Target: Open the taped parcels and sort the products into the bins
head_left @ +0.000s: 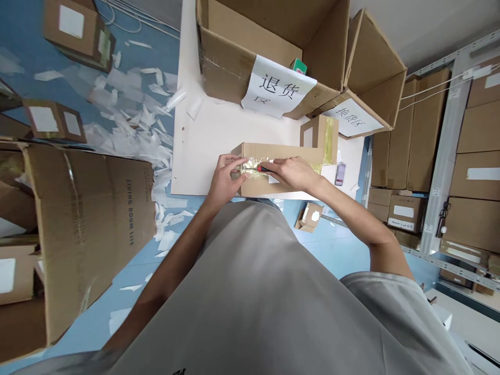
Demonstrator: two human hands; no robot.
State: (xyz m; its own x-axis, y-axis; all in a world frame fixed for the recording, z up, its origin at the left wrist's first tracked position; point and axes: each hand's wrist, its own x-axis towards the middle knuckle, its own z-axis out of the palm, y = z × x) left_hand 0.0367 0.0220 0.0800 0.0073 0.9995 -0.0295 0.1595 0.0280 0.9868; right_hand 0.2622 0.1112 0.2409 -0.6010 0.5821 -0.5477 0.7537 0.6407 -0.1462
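A long cardboard box [282,151] lies at the front edge of the white table, with shiny clear tape [253,162] and a white label on top. My left hand [226,177] grips its left end, thumb and fingers apart on either side of the tape. In my right hand [292,172] is a screwdriver [262,169] with a red-and-black handle, its thin shaft pointing left onto the tape. Whether the tip is through the tape cannot be made out. Behind the right end stands a smaller taped box [318,133].
Two large open cartons with paper signs, a left one [222,67] and a right one [375,78], stand at the table's back. A phone-like object [340,174] lies to the right. Paper scraps [128,120] litter the floor left, beside a big carton [101,219]. Shelves [433,192] rise right.
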